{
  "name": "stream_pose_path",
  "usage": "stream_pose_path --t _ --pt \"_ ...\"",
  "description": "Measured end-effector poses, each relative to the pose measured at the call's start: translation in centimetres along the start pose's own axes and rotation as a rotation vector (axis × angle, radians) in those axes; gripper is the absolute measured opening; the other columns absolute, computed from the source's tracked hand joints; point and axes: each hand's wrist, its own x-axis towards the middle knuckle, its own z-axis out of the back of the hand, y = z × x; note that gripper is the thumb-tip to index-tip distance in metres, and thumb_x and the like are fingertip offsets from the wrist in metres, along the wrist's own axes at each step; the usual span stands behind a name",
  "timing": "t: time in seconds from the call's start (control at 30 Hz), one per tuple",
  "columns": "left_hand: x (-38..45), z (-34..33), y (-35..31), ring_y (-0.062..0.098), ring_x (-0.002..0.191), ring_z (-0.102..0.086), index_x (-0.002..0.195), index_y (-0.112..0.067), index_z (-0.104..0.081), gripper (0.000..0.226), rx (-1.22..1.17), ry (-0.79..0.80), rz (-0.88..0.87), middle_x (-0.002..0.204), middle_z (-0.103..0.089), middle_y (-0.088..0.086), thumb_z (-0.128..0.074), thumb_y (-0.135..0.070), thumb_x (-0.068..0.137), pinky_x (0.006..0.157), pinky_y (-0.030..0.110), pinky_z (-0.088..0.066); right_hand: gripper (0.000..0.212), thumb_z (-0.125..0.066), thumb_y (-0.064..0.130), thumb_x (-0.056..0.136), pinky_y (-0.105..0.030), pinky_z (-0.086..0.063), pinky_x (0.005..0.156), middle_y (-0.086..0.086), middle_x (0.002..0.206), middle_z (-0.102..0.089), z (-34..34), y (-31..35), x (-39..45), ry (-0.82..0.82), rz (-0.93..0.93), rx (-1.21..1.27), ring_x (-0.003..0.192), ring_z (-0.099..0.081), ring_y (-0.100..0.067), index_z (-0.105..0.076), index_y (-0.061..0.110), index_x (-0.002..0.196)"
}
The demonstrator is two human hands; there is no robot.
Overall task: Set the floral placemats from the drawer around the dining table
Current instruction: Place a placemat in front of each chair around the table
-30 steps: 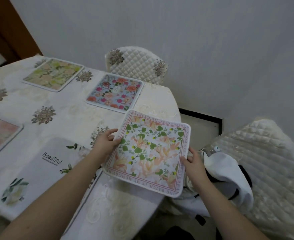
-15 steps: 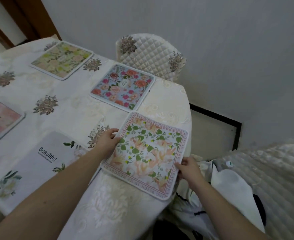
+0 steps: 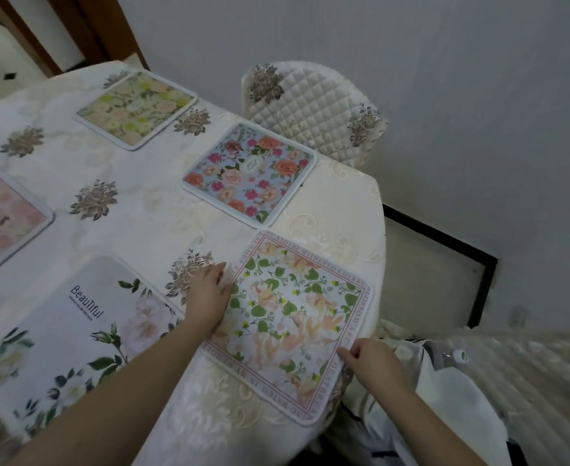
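Observation:
A placemat with green leaves, peach flowers and a lettered border lies at the table's near right corner, its front corner reaching the table edge. My left hand rests on its left edge. My right hand pinches its right edge. Several other floral placemats lie on the table: a blue one with red and pink flowers, a yellow-green one, a pink one cut by the left frame edge, and a white one lettered "Beautiful".
The table wears a cream tablecloth with embroidered flower motifs. A quilted chair stands behind the far side, another quilted seat at the right with white cloth on it. A grey wall runs close behind.
Both hands have lowered the leaf-patterned placemat onto the table's near right corner. The view has shifted, showing more of the table.

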Motion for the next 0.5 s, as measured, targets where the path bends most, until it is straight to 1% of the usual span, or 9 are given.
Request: stream_pose_path --t 0.07,0.13,0.2,0.27,0.3,0.37,0.4,0.43,0.5 --pt "-1.1 -1.1 0.4 0.035 0.121 -0.051 0.14 -0.005 -0.049 0.05 0.102 -0.084 -0.025 0.136 -0.053 0.017 -0.06 -0.021 0.094 0.098 0.047 -0.042 0.037 -0.048 0.049 0.096 -0.028 -0.045 0.056 0.005 0.073 -0.065 0.5 0.6 0.0 -0.028 0.017 -0.039 0.064 -0.059 -0.01 -0.056 0.02 0.074" --pt "-2.6 -2.2 0.4 0.036 0.132 -0.044 0.141 0.0 -0.046 0.052 0.138 -0.139 -0.074 0.144 -0.048 0.02 -0.053 -0.021 0.095 0.108 0.052 -0.034 0.037 -0.044 0.045 0.098 -0.03 -0.045 0.056 0.004 0.069 -0.062 1.1 1.5 0.2 -0.133 0.071 -0.04 0.063 -0.058 -0.012 -0.056 0.021 0.074" --pt "-4.3 -3.4 0.7 0.032 0.142 -0.033 0.146 -0.001 -0.04 0.057 0.182 -0.153 -0.116 0.153 -0.038 0.018 -0.04 -0.03 0.097 0.117 0.048 -0.023 0.033 -0.043 0.041 0.1 -0.03 -0.042 0.053 0.004 0.066 -0.058 1.6 2.9 0.5 -0.207 0.152 0.016 0.061 -0.056 -0.012 -0.055 0.021 0.076" --pt "-5.8 -4.4 1.4 0.024 0.15 -0.015 0.154 -0.006 -0.025 0.063 0.248 -0.12 -0.102 0.162 -0.02 0.012 -0.026 -0.039 0.1 0.122 0.041 -0.009 0.026 -0.044 0.035 0.101 -0.03 -0.04 0.054 0.004 0.068 -0.057 1.8 4.7 1.3 -0.217 0.272 0.073 0.061 -0.053 -0.009 -0.056 0.022 0.082" --pt "-6.4 -4.7 1.9 0.02 0.152 -0.006 0.156 -0.009 -0.017 0.065 0.274 -0.098 -0.081 0.164 -0.009 0.007 -0.019 -0.043 0.101 0.123 0.038 -0.003 0.022 -0.044 0.031 0.101 -0.03 -0.041 0.056 0.005 0.072 -0.058 1.7 5.7 1.7 -0.219 0.342 0.094 0.063 -0.053 -0.009 -0.057 0.023 0.086" --pt "-7.1 -5.0 2.7 0.015 0.151 0.007 0.157 -0.016 -0.004 0.067 0.311 -0.064 -0.029 0.164 0.004 0.001 -0.007 -0.049 0.1 0.122 0.037 0.007 0.021 -0.043 0.028 0.102 -0.03 -0.047 0.067 0.005 0.091 -0.065 1.2 7.8 2.7 -0.21 0.465 0.107 0.078 -0.058 -0.011 -0.063 0.022 0.105" --pt "-7.3 -5.0 3.1 0.013 0.151 0.01 0.157 -0.019 0.0 0.066 0.327 -0.067 -0.016 0.164 0.006 -0.002 -0.005 -0.051 0.1 0.122 0.038 0.008 0.027 -0.041 0.028 0.103 -0.03 -0.048 0.076 0.003 0.103 -0.066 0.9 9.0 3.2 -0.201 0.521 0.094 0.09 -0.06 -0.013 -0.062 0.02 0.117" --pt "-7.4 -4.8 3.4 0.013 0.151 0.01 0.157 -0.02 0.002 0.065 0.346 -0.076 -0.009 0.165 0.007 -0.003 -0.007 -0.052 0.1 0.122 0.039 0.007 0.032 -0.04 0.028 0.103 -0.03 -0.046 0.085 0.001 0.114 -0.065 0.5 10.1 3.7 -0.188 0.576 0.076 0.101 -0.059 -0.016 -0.06 0.017 0.126" --pt "-7.8 -4.4 4.0 0.012 0.151 0.009 0.157 -0.021 0.002 0.065 0.372 -0.08 0.003 0.165 0.005 -0.004 -0.012 -0.051 0.102 0.121 0.04 0.006 0.038 -0.037 0.029 0.105 -0.03 -0.04 0.099 -0.002 0.128 -0.062 -0.3 12.4 4.7 -0.173 0.679 0.05 0.117 -0.055 -0.019 -0.055 0.013 0.135"
